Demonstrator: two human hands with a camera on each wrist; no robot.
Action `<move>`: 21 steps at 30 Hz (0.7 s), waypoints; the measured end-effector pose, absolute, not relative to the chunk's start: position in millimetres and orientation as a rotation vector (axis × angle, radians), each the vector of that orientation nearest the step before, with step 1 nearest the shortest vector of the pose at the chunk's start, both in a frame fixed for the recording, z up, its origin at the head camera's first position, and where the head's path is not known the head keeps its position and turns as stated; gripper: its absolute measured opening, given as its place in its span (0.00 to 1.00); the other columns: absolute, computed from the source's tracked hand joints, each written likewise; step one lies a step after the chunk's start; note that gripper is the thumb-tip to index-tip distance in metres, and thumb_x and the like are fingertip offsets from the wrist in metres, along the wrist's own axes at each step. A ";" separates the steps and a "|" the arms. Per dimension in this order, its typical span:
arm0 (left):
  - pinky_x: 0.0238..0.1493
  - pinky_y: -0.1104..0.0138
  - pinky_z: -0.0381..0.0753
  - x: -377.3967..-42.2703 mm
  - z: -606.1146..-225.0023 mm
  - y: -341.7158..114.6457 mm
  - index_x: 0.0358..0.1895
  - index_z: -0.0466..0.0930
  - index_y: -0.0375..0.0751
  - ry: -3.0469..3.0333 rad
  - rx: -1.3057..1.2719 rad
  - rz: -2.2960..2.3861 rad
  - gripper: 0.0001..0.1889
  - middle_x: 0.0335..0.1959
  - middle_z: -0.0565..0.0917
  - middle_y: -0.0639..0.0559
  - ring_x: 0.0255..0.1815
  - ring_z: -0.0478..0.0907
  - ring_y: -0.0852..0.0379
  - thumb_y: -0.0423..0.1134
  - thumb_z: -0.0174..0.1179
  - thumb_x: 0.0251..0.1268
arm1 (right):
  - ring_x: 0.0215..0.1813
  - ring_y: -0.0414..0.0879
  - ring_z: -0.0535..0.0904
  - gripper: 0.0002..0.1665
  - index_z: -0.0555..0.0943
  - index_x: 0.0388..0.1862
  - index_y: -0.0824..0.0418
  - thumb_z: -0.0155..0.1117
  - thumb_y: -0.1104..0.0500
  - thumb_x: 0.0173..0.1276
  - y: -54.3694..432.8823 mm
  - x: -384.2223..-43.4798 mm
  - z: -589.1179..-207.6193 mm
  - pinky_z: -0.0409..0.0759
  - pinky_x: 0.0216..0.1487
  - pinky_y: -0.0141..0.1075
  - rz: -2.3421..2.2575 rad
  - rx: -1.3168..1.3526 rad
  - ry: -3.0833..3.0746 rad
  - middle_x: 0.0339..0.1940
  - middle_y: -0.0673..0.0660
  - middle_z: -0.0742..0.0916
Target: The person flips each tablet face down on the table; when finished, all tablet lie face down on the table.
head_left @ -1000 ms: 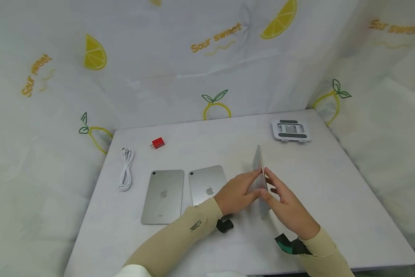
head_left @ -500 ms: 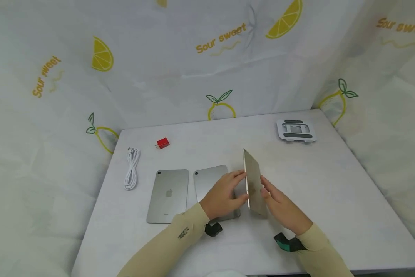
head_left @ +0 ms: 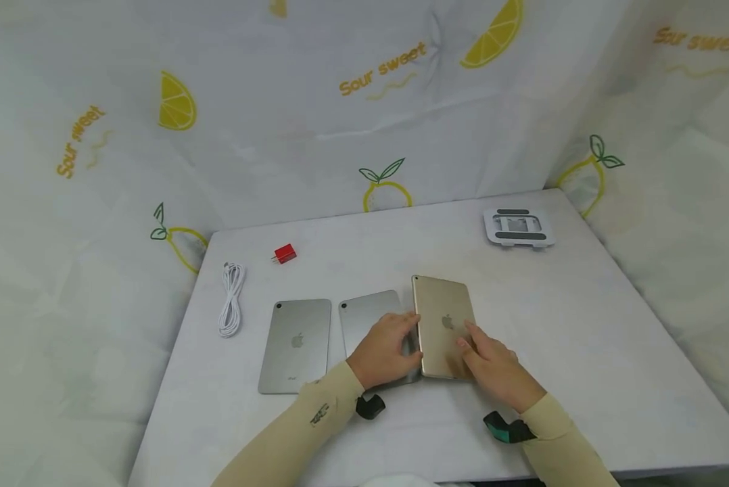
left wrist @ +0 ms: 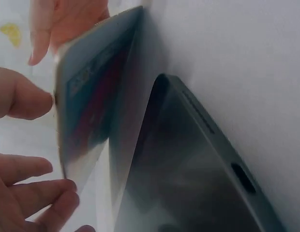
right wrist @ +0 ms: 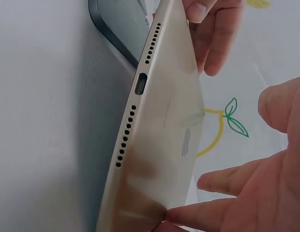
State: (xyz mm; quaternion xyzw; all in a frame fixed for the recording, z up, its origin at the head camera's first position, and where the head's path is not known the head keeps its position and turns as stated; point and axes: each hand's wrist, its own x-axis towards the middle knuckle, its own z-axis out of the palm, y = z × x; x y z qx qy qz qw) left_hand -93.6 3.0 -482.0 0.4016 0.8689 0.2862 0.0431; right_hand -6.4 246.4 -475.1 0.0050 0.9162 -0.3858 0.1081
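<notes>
A gold tablet [head_left: 440, 328] with an apple logo on its back is tilted, its screen facing down. The left hand [head_left: 385, 348] holds its left long edge, thumb and fingertips set apart along that edge in the left wrist view. At the opposite edge, the right hand [head_left: 498, 368] touches it with its fingertips; in the right wrist view its thumb [right wrist: 280, 106] stands off the tablet. Beneath the left hand lies a grey tablet [head_left: 367, 312], back up and partly covered by that hand. The gold tablet's left edge is raised beside it.
Another silver tablet [head_left: 295, 345] lies back up further left. A coiled white cable [head_left: 232, 301] and a red charger plug [head_left: 285, 253] are at the back left. A white folding stand [head_left: 519, 228] sits at the back right, near the curtain [head_left: 291, 149].
Both hands have turned the gold tablet from nearly edge-on to tilted, so its back now faces up. It has also shifted left and lower, and the left hand has moved left with it.
</notes>
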 end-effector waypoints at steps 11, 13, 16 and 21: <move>0.73 0.56 0.73 -93.9 -482.6 19.1 0.76 0.74 0.33 2.655 1.119 0.561 0.39 0.73 0.78 0.41 0.72 0.75 0.44 0.55 0.66 0.69 | 0.74 0.84 0.61 0.45 0.60 0.82 0.75 0.41 0.38 0.89 245.6 -11.5 -480.3 0.54 0.65 0.82 -1.026 0.038 2.772 0.77 0.84 0.64; 0.72 0.55 0.74 -93.0 -482.6 21.1 0.76 0.75 0.34 2.652 1.094 0.529 0.39 0.73 0.78 0.42 0.72 0.76 0.45 0.56 0.66 0.69 | 0.74 0.84 0.61 0.46 0.60 0.83 0.75 0.41 0.37 0.89 245.9 -11.6 -480.5 0.54 0.65 0.82 -1.016 0.044 2.771 0.77 0.84 0.64; 0.70 0.55 0.73 -91.5 -482.1 25.0 0.75 0.77 0.37 2.650 1.065 0.455 0.39 0.72 0.79 0.45 0.71 0.76 0.47 0.59 0.65 0.68 | 0.74 0.84 0.62 0.46 0.60 0.82 0.75 0.41 0.37 0.89 247.2 -12.2 -480.3 0.55 0.64 0.81 -0.985 0.049 2.774 0.77 0.84 0.64; 0.70 0.53 0.69 -96.3 -472.7 30.0 0.76 0.77 0.43 2.667 1.135 0.241 0.35 0.74 0.78 0.51 0.75 0.72 0.51 0.62 0.59 0.76 | 0.74 0.82 0.64 0.46 0.62 0.81 0.75 0.45 0.37 0.88 252.4 -15.9 -474.5 0.58 0.61 0.78 -0.872 0.045 2.828 0.77 0.83 0.66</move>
